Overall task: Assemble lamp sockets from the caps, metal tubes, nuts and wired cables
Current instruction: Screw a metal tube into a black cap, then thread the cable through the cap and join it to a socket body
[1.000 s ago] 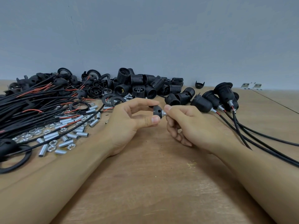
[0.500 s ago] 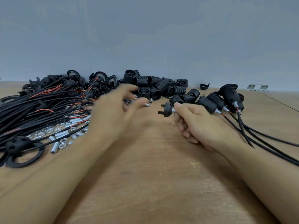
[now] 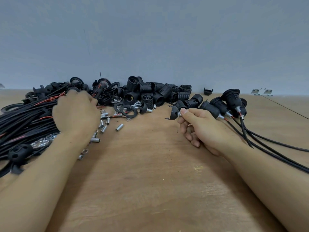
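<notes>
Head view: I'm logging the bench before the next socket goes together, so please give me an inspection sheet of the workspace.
Surface: wooden table, scuffed, bare in the near middle.
Job's things: cap with metal tube pinched in the right hand; finished sockets at far right; loose socket bodies piled at the back.
Clutter: loose metal tubes and nuts scattered at left; flat black rings.
Grippers: left hand reaches onto the cable heap, its fingertips hidden; right hand holds its part above the table.
Cables: black wired cables heaped at left; three run off at right.
Surroundings: plain grey wall.
</notes>
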Available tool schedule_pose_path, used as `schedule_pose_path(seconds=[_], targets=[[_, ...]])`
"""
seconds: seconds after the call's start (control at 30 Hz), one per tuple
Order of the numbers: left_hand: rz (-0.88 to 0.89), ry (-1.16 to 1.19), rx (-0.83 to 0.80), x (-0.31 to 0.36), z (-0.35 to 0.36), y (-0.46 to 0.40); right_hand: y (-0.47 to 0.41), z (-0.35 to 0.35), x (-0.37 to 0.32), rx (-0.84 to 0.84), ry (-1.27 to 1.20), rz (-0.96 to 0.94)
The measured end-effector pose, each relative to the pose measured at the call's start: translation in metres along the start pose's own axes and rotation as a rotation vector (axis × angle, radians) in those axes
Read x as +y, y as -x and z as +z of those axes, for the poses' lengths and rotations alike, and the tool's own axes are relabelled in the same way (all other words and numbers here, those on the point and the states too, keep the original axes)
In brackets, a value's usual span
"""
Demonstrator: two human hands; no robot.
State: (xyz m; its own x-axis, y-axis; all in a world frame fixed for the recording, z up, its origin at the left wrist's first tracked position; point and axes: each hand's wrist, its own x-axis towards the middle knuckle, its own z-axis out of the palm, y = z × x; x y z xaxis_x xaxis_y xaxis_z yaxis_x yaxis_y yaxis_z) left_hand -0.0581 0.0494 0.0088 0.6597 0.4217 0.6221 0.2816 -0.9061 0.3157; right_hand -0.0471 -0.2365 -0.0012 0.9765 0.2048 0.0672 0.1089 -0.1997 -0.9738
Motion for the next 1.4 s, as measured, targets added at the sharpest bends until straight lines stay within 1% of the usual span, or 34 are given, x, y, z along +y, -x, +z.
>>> schedule_pose_path(seconds=[0.03, 0.07, 0.13, 0.2, 0.27, 0.3, 0.33, 0.37, 0.43, 0.5, 0.53, 0.63, 0.73, 0.8, 0.87, 0.9, 0.97, 1.03, 1.1, 1.17, 1.23, 1.27, 1.33, 1.4], targets=[[0.043, 0.107, 0.109, 0.001, -0.003, -0.001, 0.000, 0.000, 0.000, 0.009, -0.009, -0.001], [0.124, 0.220, 0.212, 0.005, -0.006, 0.000, 0.000, -0.001, 0.000, 0.020, -0.019, -0.008], [0.354, 0.369, 0.346, 0.016, -0.010, 0.007, 0.000, -0.004, -0.002, 0.045, -0.061, -0.033], [0.555, 0.442, 0.425, 0.029, -0.009, 0.016, -0.001, -0.007, -0.003, 0.064, -0.136, -0.052], [0.705, 0.449, 0.522, 0.042, -0.008, 0.024, -0.002, -0.009, -0.004, 0.071, -0.191, -0.049], [0.770, 0.462, 0.551, 0.048, -0.006, 0.028, -0.002, -0.010, -0.004, 0.072, -0.202, -0.041], [0.829, 0.494, 0.548, 0.054, -0.005, 0.032, -0.002, -0.010, -0.003, 0.071, -0.205, -0.032], [0.876, 0.539, 0.515, 0.059, -0.003, 0.036, -0.003, -0.011, -0.002, 0.067, -0.206, -0.023], [0.914, 0.629, 0.420, 0.065, -0.001, 0.042, -0.004, -0.011, 0.000, 0.062, -0.202, -0.012], [0.870, 0.723, 0.357, 0.067, 0.000, 0.042, -0.004, -0.012, 0.001, 0.050, -0.194, -0.007], [0.804, 0.819, 0.309, 0.068, 0.001, 0.043, -0.004, -0.011, 0.000, 0.048, -0.195, -0.007], [0.472, 1.230, 0.118, 0.072, -0.001, 0.048, -0.003, -0.010, -0.003, 0.070, -0.282, -0.028], [0.132, 1.503, -0.044, 0.073, -0.001, 0.049, -0.002, -0.012, -0.009, 0.081, -0.484, -0.052], [-0.152, 1.676, -0.144, 0.071, -0.003, 0.042, -0.002, -0.013, -0.011, 0.092, -0.548, -0.037], [-0.389, 1.833, -0.200, 0.069, -0.005, 0.034, -0.003, -0.014, -0.010, 0.079, -0.471, -0.006], [-0.466, 1.886, -0.217, 0.068, -0.006, 0.031, -0.003, -0.013, -0.009, 0.049, -0.407, 0.002], [-0.551, 1.951, -0.245, 0.067, -0.007, 0.028, -0.002, -0.011, -0.007, -0.043, -0.303, -0.001], [-0.598, 1.995, -0.288, 0.067, -0.006, 0.029, -0.001, -0.007, -0.007, -0.112, -0.299, -0.005], [-0.603, 1.989, -0.364, 0.069, -0.007, 0.032, 0.000, -0.002, -0.009, -0.135, -0.384, 0.004], [-0.487, 1.930, -0.484, 0.073, -0.008, 0.037, 0.002, -0.001, -0.010, -0.149, -0.457, 0.016], [-0.282, 1.853, -0.630, 0.077, -0.007, 0.047, 0.004, 0.002, -0.011, -0.217, -0.511, 0.022], [-0.180, 1.790, -0.671, 0.079, -0.005, 0.053, 0.005, 0.003, -0.011, -0.260, -0.525, 0.026], [-0.052, 1.644, -0.671, 0.083, -0.001, 0.061, 0.007, 0.006, -0.009, -0.316, -0.502, 0.032], [-0.034, 1.597, -0.593, 0.084, 0.001, 0.060, 0.005, 0.004, -0.007, -0.319, -0.427, 0.025]])
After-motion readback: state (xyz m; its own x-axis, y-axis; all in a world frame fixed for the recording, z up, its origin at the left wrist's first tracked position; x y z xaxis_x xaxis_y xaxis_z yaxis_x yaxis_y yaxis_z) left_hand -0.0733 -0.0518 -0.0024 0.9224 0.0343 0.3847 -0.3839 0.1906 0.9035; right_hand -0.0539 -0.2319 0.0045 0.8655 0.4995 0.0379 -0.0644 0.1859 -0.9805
